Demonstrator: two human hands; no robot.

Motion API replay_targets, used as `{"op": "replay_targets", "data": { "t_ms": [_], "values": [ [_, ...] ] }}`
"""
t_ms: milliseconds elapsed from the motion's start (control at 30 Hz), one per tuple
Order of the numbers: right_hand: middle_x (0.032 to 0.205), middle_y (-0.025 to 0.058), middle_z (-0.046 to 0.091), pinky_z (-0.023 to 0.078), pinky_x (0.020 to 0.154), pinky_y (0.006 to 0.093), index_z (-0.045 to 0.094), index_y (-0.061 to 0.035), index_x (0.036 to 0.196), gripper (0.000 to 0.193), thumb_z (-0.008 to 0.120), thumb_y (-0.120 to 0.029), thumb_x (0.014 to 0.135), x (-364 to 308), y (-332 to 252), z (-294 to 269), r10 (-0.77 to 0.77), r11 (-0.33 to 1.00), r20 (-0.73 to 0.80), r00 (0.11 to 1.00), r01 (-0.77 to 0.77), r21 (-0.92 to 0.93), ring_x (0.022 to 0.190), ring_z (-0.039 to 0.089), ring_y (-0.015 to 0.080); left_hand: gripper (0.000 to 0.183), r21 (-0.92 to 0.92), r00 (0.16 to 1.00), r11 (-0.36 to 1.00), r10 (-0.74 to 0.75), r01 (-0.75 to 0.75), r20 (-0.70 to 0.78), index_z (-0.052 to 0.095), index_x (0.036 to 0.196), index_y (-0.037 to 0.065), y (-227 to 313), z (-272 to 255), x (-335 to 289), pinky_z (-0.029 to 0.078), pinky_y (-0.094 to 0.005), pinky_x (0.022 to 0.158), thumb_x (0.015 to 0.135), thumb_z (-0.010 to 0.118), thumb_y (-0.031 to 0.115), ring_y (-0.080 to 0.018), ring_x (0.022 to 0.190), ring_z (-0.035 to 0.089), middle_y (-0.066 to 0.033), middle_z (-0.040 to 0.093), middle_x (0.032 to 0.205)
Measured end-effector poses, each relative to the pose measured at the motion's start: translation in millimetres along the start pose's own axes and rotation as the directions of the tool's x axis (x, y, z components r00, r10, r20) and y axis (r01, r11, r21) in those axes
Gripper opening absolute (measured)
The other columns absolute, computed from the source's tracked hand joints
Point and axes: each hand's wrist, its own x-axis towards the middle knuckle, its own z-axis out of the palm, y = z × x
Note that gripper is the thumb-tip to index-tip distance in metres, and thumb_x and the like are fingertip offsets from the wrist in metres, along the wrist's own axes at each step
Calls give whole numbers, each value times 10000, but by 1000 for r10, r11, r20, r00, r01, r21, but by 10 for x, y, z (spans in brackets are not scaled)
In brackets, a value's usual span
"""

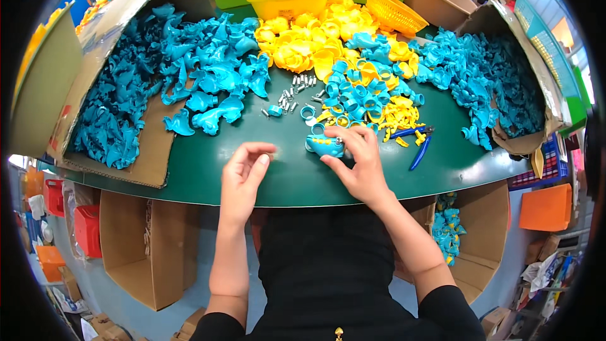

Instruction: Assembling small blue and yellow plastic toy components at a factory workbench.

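Observation:
My right hand (364, 165) is closed on a teal plastic toy piece (323, 146) with yellow spots on it, holding it just above the green table (208, 173). Its fingers lie over the top of the piece and its thumb presses the near side. A little way to the left is my left hand (243, 175), its fingers bent toward the thumb with a small gap between the tips; I see nothing in it. Beyond the held piece lie teal rings (307, 112), small metal springs or pins (288, 96) and small yellow parts (398, 113).
Blue-handled nippers (420, 151) lie right of my right hand. Cardboard boxes of teal shells stand at left (148, 158) and right (527, 142). Yellow shells (297, 44) are heaped behind, near a yellow basin (278, 5) with a phone and a yellow basket (396, 12).

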Motion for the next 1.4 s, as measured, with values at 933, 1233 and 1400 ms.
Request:
{"op": "replay_targets", "data": {
  "t_ms": [933, 1233, 1400],
  "values": [
    [877, 54, 571, 448, 815, 287, 566, -20, 917, 154, 631, -125, 824, -1245, 537, -1706, 522, 847, -194, 831, -478, 231, 856, 535, 155, 304, 978, 830, 41, 538, -203, 150, 665, 1007, 95, 25, -345, 671, 362, -459, 985, 771, 801, 230, -313, 1133, 470, -28, 632, 1108],
    [720, 183, 641, 514, 735, 456, 659, 26, 788, 91, 599, -19, 839, -1899, 1222, -1719, 452, 668, -347, 821, -570, -479, 721, 646, 343, 165, 835, 911, 441, 383, -328, 155, 634, 855, 63, -17, -327, 817, 355, -425, 941, 817, 749, 175, -284, 1047, 500, -53, 605, 921],
    [574, 146, 617, 496, 590, 389, 671, 15, 736, 227, 686, -146, 895, -437, -167, -1236, 598, 769, -140, 789, -614, -178, 571, 616, 348, 237, 819, 823, 351, 518, -454, 234, 520, 707, 47, -60, -48, 250, 448, -439, 848, 665, 748, 91, -326, 994, 544, -101, 561, 833]
  ]
}}
